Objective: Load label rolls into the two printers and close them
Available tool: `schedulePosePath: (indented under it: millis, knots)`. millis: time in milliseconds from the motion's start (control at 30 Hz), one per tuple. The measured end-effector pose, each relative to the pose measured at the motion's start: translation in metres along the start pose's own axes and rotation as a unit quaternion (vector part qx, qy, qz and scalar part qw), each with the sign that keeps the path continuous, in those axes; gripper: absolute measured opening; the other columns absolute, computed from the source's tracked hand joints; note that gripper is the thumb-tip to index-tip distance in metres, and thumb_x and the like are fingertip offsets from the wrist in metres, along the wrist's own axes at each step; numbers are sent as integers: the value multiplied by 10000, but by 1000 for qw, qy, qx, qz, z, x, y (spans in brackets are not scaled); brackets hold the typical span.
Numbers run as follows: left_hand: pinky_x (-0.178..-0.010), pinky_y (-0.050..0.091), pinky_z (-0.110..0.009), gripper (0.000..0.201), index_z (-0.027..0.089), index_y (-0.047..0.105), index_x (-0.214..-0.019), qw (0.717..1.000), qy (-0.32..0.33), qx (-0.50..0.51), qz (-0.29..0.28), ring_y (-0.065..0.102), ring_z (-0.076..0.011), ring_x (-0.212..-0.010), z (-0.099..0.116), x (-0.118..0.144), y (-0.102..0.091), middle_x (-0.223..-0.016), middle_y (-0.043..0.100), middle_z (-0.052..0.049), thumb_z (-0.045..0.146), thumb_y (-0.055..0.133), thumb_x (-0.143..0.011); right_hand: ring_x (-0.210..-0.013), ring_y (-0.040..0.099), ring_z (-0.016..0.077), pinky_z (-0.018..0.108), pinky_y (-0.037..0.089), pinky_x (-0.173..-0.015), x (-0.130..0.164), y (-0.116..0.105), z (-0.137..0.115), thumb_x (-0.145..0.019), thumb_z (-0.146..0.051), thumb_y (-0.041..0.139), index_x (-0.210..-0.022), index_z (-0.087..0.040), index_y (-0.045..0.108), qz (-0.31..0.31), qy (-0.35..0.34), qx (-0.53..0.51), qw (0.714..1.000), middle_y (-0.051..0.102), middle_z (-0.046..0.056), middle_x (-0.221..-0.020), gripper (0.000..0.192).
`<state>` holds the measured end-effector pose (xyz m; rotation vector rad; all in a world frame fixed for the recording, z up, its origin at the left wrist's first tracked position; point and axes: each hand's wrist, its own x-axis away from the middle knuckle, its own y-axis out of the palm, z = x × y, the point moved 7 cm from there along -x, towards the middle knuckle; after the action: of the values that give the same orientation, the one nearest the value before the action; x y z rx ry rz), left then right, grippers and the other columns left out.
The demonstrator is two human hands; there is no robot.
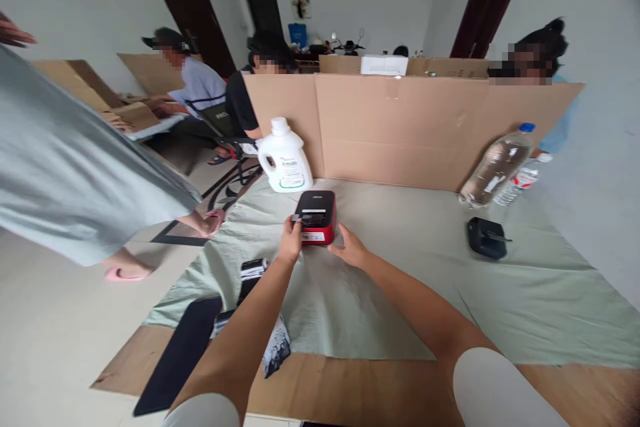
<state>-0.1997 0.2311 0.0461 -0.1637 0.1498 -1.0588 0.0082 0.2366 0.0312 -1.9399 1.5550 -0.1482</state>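
A pale green cloth (425, 280) covers the table, giving the small red and black printer (316, 217) a soft seat well ahead of the body. The left hand (291, 240) pinches its near left corner, seemingly to steady it. The right hand (351, 250) lies open just beside it, holding nothing.

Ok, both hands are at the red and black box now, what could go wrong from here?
The loose, wrinkled green cloth under the small red and black box could bunch if the left hand and right hand drag it. Pushed back, it might bump the white plastic jug just behind.
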Motion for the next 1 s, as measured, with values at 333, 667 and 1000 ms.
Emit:
schedulePosePath:
  millis: [333,667,1000]
  knots:
    - [-1133,218,-558,497,234,420,-1393,844,397,-273,-234,193,-310,-1447,47,215,106,-1506,363,-109,295,457,-901,-1406,147,453,667,177,-1054,82,-311,94,-762,-439,652,-1328,-167,480,242,283,401,837,280,216,-1500,651]
    - [-1172,92,-558,599,305,254,-1497,692,408,-369,-467,115,-285,-1473,11,285,144,-1593,162,-60,529,347,-950,-1200,508,370,447,400,-962,173,-347,127,-769,-615,537,-1491,-273,230,153,496,342,783,437,203,-1288,856]
    - [-1181,76,-524,560,294,286,-1483,683,425,-349,-481,116,-263,-1474,15,302,120,-1584,211,-30,476,362,-959,-1079,552,311,438,422,-950,206,-272,46,-755,-565,575,-1451,-255,359,169,348,291,875,505,133,-1125,792]
